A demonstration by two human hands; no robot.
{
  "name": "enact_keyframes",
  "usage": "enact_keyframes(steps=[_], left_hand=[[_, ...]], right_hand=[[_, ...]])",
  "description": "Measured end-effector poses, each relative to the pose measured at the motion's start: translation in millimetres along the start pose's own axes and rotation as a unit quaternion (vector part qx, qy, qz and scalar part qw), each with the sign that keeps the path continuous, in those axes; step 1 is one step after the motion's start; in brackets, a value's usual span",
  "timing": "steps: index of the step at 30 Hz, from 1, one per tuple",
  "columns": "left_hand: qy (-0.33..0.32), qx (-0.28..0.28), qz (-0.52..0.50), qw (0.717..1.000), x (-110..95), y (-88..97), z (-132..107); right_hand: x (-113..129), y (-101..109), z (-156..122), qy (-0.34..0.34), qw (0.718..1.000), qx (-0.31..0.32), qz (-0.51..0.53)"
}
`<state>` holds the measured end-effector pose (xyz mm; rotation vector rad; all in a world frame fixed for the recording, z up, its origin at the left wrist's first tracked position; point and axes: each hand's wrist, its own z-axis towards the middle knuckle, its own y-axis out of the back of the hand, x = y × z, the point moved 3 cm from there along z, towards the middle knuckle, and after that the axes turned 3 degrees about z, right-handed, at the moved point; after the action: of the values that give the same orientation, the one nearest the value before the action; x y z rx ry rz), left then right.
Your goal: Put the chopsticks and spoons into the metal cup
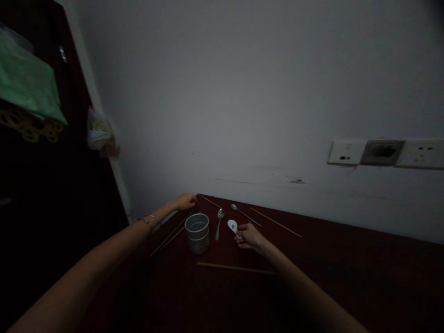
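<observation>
My right hand [248,236] is closed on the handle of a white ceramic soup spoon [232,225] with a small blue mark in its bowl. My left hand [186,201] is closed at the table's far left corner, close to the end of a chopstick [210,201]; whatever its fingers hold is hidden. Between the two arms stands an upright grey metal cutlery holder [197,234] with a perforated bottom. Just right of it lies a metal spoon [218,224]. A longer-handled metal spoon [245,215] rests behind the ceramic one.
Several chopsticks lie about the dark red table [312,268]: one in front [232,267], one at right [275,222], others left of the holder [172,237]. A pale wall with sockets [347,152] rises behind. Bags [99,132] hang beside the dark door at left.
</observation>
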<state>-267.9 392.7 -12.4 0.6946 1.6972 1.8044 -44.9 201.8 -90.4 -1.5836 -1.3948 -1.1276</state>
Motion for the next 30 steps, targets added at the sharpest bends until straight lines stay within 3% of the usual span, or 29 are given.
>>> enact_keyframes(steps=[4,8,12,15,18,21,30], left_hand=[[-0.009,-0.004,0.022,1.0,-0.8,14.0,-27.7],[0.005,0.001,-0.029,1.0,-1.3,28.6,-52.5],[0.069,0.032,-0.173,0.982,-9.6,37.7,-69.6],[0.085,0.087,-0.246,0.962,-27.6,40.0,-79.7],[0.093,0.156,-0.249,0.951,-46.5,38.6,-89.0],[0.08,0.181,-0.254,0.947,-59.0,34.9,-93.9],[0.121,0.152,-0.319,0.928,-59.4,11.8,-92.3]], right_hand=[[1.7,13.6,-26.5,0.045,0.999,0.014,-0.011],[0.0,15.4,-76.3,0.071,0.99,0.102,-0.067],[-10.2,-3.3,-126.9,0.072,0.963,0.226,-0.13],[-21.8,-24.3,-147.2,0.048,0.949,0.274,-0.149],[-33.7,-44.6,-149.6,0.034,0.942,0.297,-0.152],[-44.8,-58.1,-142.6,0.033,0.94,0.301,-0.155],[-54.7,-66.9,-135.4,0.039,0.945,0.301,-0.118]])
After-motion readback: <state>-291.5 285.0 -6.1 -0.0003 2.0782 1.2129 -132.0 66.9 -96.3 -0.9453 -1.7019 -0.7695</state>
